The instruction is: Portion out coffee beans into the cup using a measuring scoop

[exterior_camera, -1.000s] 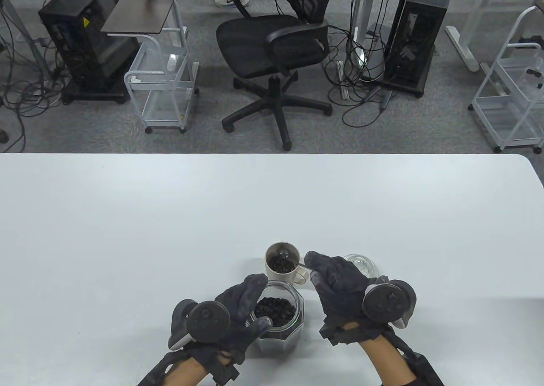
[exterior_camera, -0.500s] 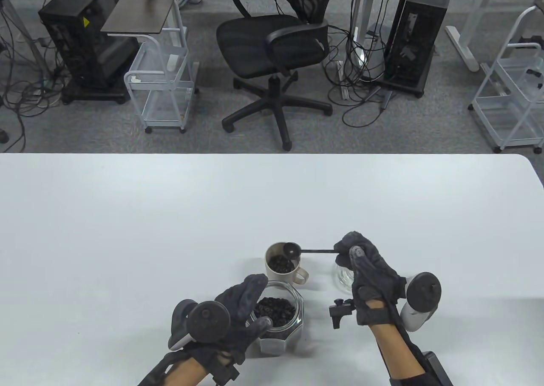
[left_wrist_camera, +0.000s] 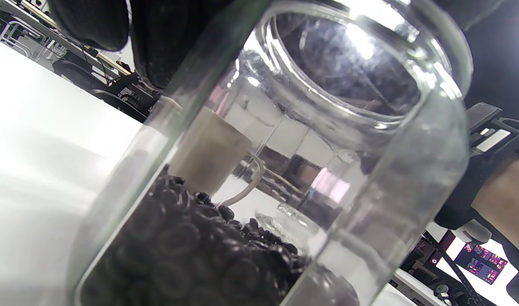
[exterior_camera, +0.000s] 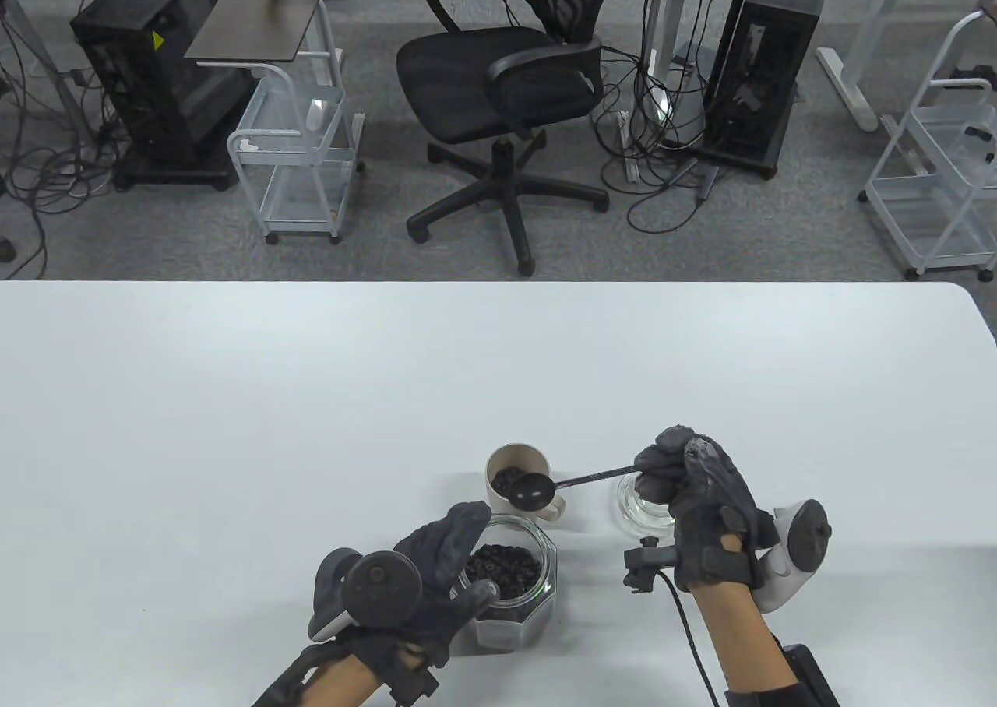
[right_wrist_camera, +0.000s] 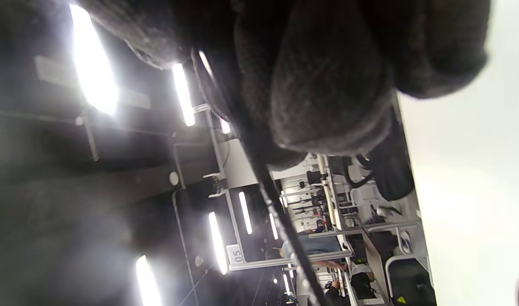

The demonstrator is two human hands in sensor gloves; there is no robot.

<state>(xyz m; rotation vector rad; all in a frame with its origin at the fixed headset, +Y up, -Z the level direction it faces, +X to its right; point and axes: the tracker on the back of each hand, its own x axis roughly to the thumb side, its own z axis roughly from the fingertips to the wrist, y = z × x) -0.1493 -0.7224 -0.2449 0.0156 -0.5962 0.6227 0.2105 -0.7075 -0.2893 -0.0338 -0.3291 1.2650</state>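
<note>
While the left hand (exterior_camera: 436, 575) clasps the faceted clear glass bean jar (exterior_camera: 510, 582), the right hand (exterior_camera: 693, 489) pinches the slim black round-bowled scoop (exterior_camera: 532, 490) over the beige cylindrical cup (exterior_camera: 514, 477).

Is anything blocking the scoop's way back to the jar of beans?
Nothing visible does. The scoop, held by the right hand, hangs over the cup's near rim, and the jar's mouth is open; the left hand grips only its left side.

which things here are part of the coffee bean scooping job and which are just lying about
In use: glass jar of beans, held by left hand; measuring scoop, held by right hand; cup.
Lying about: glass lid on the table; office chair behind.
</note>
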